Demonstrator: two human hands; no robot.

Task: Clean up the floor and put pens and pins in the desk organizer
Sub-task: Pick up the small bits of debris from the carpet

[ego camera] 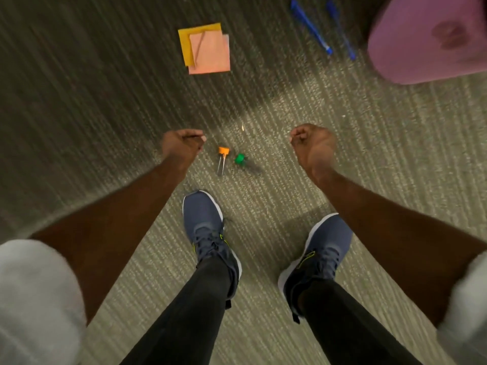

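I look straight down at a striped carpet. An orange push pin point(223, 152) and a green push pin point(239, 158) lie side by side on it, between my hands and just ahead of my left shoe. My left hand point(181, 146) hovers left of the orange pin with its fingers curled into a fist. Right of the pins, my right hand point(313, 143) is also curled tight. I see nothing held in either fist. Two blue pens point(311, 29) point(341, 31) lie on the carpet at the top right. No desk organizer is in view.
A stack of yellow and pink sticky notes point(207, 50) lies on the carpet farther ahead. A pink rounded object point(421, 40) fills the top right corner, beside the pens. My two blue shoes point(204, 222) point(320, 248) stand below the pins.
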